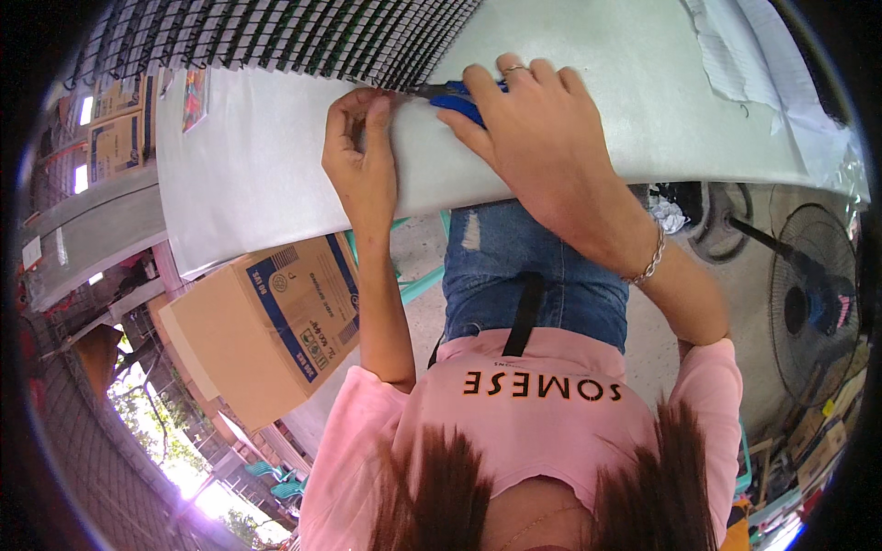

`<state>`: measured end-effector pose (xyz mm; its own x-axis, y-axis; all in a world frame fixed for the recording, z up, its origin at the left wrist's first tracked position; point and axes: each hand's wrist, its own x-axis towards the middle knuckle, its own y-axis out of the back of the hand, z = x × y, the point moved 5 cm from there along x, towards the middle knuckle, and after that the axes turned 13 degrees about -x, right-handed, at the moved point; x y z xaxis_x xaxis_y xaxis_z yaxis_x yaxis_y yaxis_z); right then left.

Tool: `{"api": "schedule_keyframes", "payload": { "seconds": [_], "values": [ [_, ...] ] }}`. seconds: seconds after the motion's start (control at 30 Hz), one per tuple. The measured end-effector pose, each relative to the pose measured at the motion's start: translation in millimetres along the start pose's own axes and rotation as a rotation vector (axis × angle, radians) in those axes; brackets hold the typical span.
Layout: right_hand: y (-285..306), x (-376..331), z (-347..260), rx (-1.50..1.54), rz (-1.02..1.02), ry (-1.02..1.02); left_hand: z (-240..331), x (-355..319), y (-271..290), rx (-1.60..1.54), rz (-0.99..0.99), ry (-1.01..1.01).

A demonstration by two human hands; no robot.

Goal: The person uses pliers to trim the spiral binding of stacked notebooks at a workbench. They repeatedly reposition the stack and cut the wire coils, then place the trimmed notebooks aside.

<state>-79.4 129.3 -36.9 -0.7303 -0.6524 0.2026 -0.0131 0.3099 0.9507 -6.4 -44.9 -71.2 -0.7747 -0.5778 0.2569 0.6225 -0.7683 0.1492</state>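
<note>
A black grid mesh [276, 37] lies across the far left of the white-covered table [276, 156], its near edge showing cut-looking ends. At the right end of that edge, my left hand [363, 156] is closed, thumb and forefinger pinching the mesh edge. My right hand [547, 129] is wrapped round blue-handled pliers [457, 103], whose dark jaws point left at the mesh corner, close to my left fingertips. What exactly sits between the jaws is too small to tell.
Wrinkled white sheeting [749, 64] lies at the table's far right. Below the table's left side stands a cardboard box [266, 321]. A black fan [808, 303] is on the right, beyond the near table edge. More cartons [118, 129] show at far left.
</note>
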Motion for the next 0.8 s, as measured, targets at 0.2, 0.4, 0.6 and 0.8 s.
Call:
{"api": "schedule_keyframes", "payload": {
  "seconds": [0.2,0.4,0.6,0.8],
  "values": [
    [-13.8,-22.6,1.9,-0.124,0.329,-0.038,4.9,2.5,-4.1,0.149,0.018,0.007],
    [-19.8,-25.3,2.9,-0.091,0.359,-0.046,8.7,3.6,-8.4,0.179,0.056,-0.010],
    [-22.1,-21.1,0.2,-0.064,0.369,-0.074,11.2,1.1,-8.3,0.210,0.047,-0.040],
    [-27.6,-19.0,-4.3,-0.041,0.323,-0.055,3.1,2.1,-3.3,0.102,0.036,-0.026]
  ]
}}
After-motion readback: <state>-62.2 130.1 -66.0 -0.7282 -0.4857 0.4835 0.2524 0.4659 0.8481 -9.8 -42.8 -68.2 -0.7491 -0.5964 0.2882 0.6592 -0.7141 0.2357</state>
